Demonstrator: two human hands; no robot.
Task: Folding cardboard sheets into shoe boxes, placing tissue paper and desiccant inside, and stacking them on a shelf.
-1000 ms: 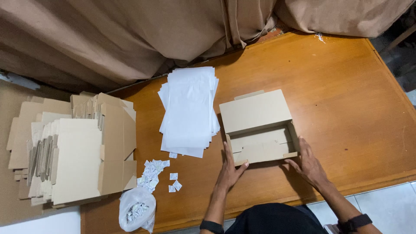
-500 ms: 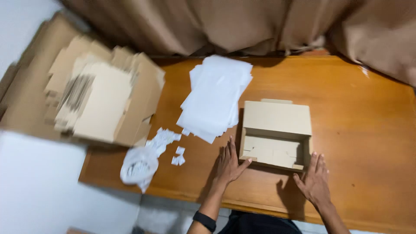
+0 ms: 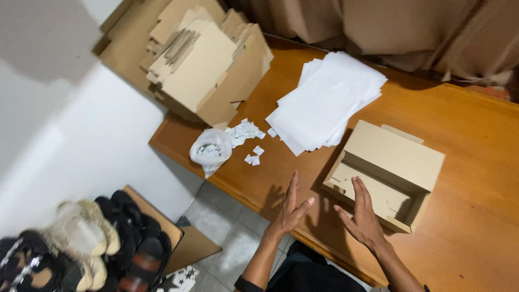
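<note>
An open cardboard box (image 3: 386,173) with its lid folded back sits on the wooden table (image 3: 465,135). My left hand (image 3: 290,208) hovers flat over the table edge just left of the box, fingers apart, holding nothing. My right hand (image 3: 361,216) is also flat and empty, hovering at the box's near front corner. A stack of white paper sheets (image 3: 327,100) lies beyond the box.
Flat folded cardboard boxes (image 3: 208,59) are piled at the table's far left end. A small plastic bag (image 3: 210,148) and loose white paper slips (image 3: 246,135) lie near them. Shoes (image 3: 81,243) sit on a rack on the floor. Brown curtains (image 3: 389,27) hang behind the table.
Both hands have lifted off the box and drawn back toward me. The view has swung left and down, bringing the floor and the shoes into sight.
</note>
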